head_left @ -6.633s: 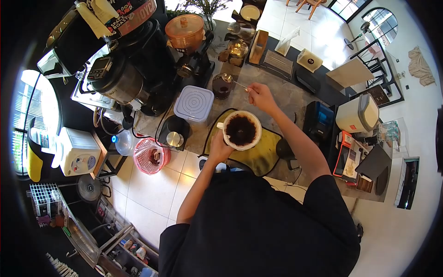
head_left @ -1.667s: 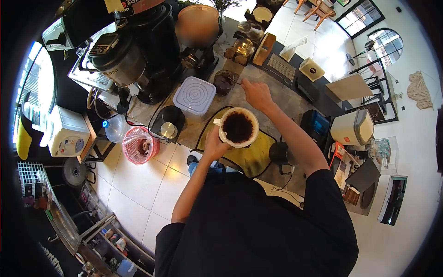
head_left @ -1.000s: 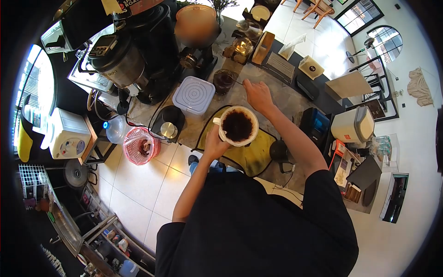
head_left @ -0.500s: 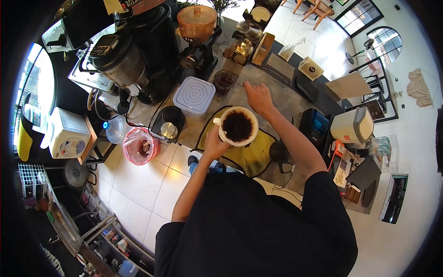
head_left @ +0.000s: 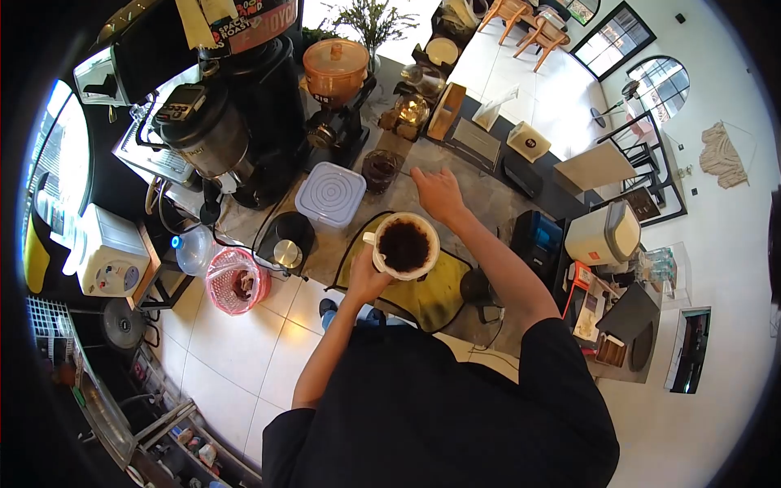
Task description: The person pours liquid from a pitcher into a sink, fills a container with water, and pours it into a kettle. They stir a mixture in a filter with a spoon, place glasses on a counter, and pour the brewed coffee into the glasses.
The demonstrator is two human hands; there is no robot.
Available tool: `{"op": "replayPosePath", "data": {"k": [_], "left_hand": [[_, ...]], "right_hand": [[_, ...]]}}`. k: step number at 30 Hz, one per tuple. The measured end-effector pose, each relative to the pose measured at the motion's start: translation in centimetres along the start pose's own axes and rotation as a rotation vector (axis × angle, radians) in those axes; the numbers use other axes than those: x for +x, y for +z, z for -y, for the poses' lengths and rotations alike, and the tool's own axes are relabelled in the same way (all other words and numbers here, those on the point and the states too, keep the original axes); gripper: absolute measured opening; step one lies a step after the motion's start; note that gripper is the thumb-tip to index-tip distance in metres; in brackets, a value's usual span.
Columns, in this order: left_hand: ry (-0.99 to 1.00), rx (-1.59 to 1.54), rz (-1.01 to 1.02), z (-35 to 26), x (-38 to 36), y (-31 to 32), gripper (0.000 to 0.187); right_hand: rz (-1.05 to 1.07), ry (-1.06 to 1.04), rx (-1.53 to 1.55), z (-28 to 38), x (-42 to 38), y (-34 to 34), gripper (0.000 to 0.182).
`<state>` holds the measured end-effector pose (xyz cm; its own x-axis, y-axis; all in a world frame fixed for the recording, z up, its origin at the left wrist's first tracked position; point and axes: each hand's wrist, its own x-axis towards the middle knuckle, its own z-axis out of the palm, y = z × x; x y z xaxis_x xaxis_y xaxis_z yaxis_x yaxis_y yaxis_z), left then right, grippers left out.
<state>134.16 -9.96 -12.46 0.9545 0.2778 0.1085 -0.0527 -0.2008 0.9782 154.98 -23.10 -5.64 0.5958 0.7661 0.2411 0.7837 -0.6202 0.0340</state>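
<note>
My left hand point(head_left: 366, 279) grips from below a white filter cup point(head_left: 404, 245) holding dark coffee grounds, and keeps it above a yellow cloth point(head_left: 429, 296) at the counter's near edge. Beyond the cup, my right hand point(head_left: 437, 192) lies over the grey counter point(head_left: 488, 199) with its fingers stretched toward a dark glass jar point(head_left: 378, 169). I see nothing in that hand. The fingertips stop just right of the jar.
A white lidded box point(head_left: 329, 195) and a black base with a metal knob point(head_left: 285, 242) sit left of the cup. Behind them stand a grinder with an orange hopper point(head_left: 335, 67) and a large black machine point(head_left: 207, 134). A black kettle point(head_left: 477, 285) is right of the cloth.
The spoon my right hand held over the jar has left the hand. The hand now rests open beside the jar. My left hand still holds the cup.
</note>
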Motion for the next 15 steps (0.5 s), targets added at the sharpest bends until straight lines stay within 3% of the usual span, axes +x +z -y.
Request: {"op": "replayPosePath", "data": {"k": [3,6,9,11,12,14,15], "left_hand": [[0.009,-0.063,0.012,-0.7,-0.1,-0.2,0.054],[0.031,-0.003,-0.003,0.0,-0.1,-0.2,0.056],[0.031,-0.021,0.006,0.2,0.0,-0.1,0.057],[0.015,-0.058,0.022,0.2,0.0,-0.1,0.057],[0.014,-0.051,0.018,0.0,0.0,-0.2,0.057],[0.01,-0.044,0.025,-0.4,-0.1,-0.4,0.057],[0.013,-0.034,0.016,-0.7,0.0,-0.5,0.056]], "right_hand": [[0.085,0.0,-0.064,0.4,0.6,-1.2,0.027],[0.042,0.05,0.0,0.8,0.7,-2.1,0.023],[-0.015,0.165,0.216,0.7,0.4,-1.8,0.016],[-0.161,0.291,0.594,0.1,0.2,-0.1,0.014],[-0.159,0.297,0.594,0.1,0.3,-0.4,0.014],[0.131,0.738,1.287,0.1,0.3,-1.1,0.016],[0.128,0.744,1.286,0.2,0.1,-1.5,0.016]]}}
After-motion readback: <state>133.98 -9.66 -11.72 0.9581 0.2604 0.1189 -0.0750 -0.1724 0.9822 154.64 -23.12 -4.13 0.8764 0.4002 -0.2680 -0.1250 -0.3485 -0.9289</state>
